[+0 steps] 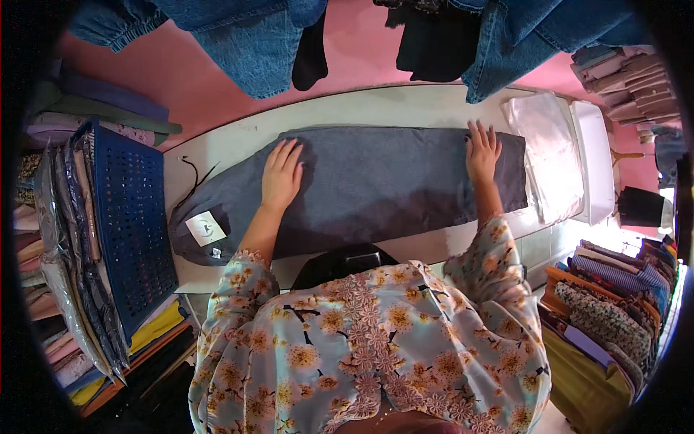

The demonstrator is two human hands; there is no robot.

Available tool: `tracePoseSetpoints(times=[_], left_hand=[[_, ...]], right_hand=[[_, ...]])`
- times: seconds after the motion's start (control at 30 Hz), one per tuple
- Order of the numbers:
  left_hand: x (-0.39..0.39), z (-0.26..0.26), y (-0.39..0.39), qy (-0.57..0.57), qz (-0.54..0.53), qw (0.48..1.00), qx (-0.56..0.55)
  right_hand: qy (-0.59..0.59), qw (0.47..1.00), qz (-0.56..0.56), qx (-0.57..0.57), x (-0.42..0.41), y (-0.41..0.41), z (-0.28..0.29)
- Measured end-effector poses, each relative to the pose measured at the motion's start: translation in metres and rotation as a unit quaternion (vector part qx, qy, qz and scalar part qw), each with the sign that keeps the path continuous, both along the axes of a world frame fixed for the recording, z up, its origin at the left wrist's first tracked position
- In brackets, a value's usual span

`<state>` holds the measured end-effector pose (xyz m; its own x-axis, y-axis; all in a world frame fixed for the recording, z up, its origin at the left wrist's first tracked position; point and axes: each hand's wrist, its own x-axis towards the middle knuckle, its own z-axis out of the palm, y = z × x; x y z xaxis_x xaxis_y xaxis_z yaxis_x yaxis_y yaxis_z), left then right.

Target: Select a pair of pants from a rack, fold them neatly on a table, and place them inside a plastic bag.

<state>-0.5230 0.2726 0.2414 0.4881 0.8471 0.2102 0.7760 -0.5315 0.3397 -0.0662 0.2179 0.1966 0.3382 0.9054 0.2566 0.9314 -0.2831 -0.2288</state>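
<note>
A dark grey folded garment lies lengthwise across the white table before me. My left hand rests flat on its upper left part, fingers a little apart. Near the garment's right end, my right hand lies on the cloth with its fingers spread. Neither hand grips anything. A square white card tag sits on the garment's narrower left end, with a small white label just below it. Dark cords trail onto the table above that end.
Clear plastic bags and a white plastic tray lie at the right. A blue perforated basket holding bagged garments stands left. Denim clothes hang overhead along the pink wall. Folded clothes are stacked at lower right.
</note>
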Motion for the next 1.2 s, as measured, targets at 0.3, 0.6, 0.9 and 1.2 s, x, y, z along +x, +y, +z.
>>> tracePoseSetpoints(times=[0.3, 0.6, 0.9, 1.2], left_hand=[[-0.034, 0.007, 0.016, 0.207, 0.069, 0.975, 0.034], [-0.11, 0.013, 0.01, 0.22, 0.321, 0.907, 0.161], [-0.017, 0.014, 0.047, 0.092, 0.133, 0.977, -0.136], [-0.008, 0.031, 0.037, -0.018, 0.013, 0.999, -0.027]], right_hand=[[-0.068, 0.987, -0.01, -0.143, 0.057, -0.004, -0.026], [-0.087, 0.988, -0.024, -0.128, 0.058, 0.004, -0.031], [-0.057, 0.982, 0.007, -0.178, 0.067, 0.011, -0.026], [-0.115, 0.954, 0.174, -0.218, 0.103, 0.021, 0.044]])
